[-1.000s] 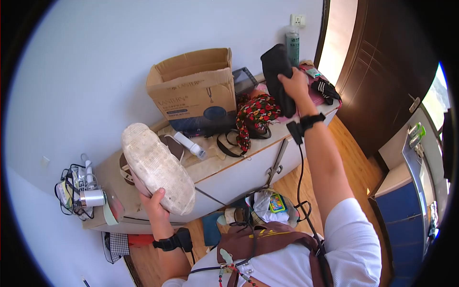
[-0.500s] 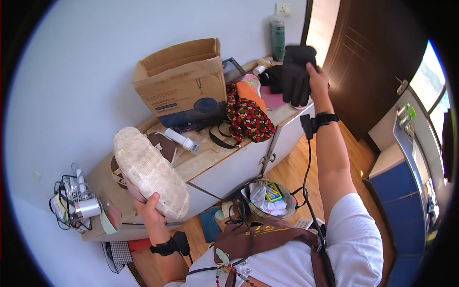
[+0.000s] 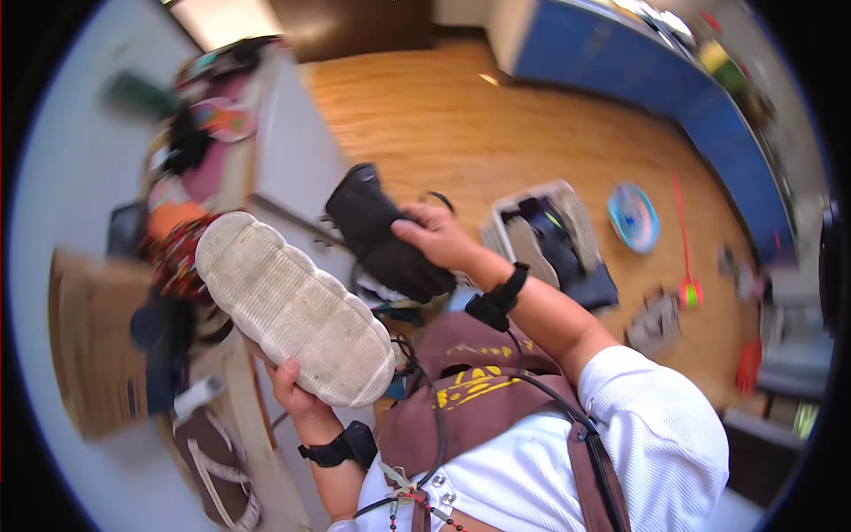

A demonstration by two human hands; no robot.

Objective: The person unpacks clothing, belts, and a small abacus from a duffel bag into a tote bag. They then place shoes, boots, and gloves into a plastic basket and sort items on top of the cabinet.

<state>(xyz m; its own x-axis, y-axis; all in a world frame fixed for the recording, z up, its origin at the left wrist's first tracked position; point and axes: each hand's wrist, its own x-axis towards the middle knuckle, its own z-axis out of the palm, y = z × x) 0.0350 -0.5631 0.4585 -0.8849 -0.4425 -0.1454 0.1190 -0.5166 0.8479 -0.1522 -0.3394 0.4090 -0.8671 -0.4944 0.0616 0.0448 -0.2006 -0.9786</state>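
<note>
My left hand (image 3: pixel 300 390) is closed on the heel end of a slipper (image 3: pixel 292 306), whose worn off-white ribbed sole faces me. Its upper side is hidden. To the right of the slipper, my right hand (image 3: pixel 436 236) grips a black glove (image 3: pixel 379 235) by its side, thumb on top. The glove hangs over the cabinet's front edge, close to the slipper but apart from it. Below left, on the cabinet top, lies a brown sandal (image 3: pixel 213 461) with pale straps, near a white tube (image 3: pixel 197 396).
A cardboard box (image 3: pixel 97 346) stands on the cabinet by the wall, beside blurred floral cloth (image 3: pixel 177 257). On the wooden floor are a white basket (image 3: pixel 496 232) with dark items, a blue basin (image 3: pixel 628 217) and a grey bag (image 3: pixel 654 324). Blue cabinets (image 3: pixel 603 62) line the far side.
My view has swung right, toward the floor. My right hand has brought the black glove from the cabinet's far end in close to my body. The slipper stays in my left hand.
</note>
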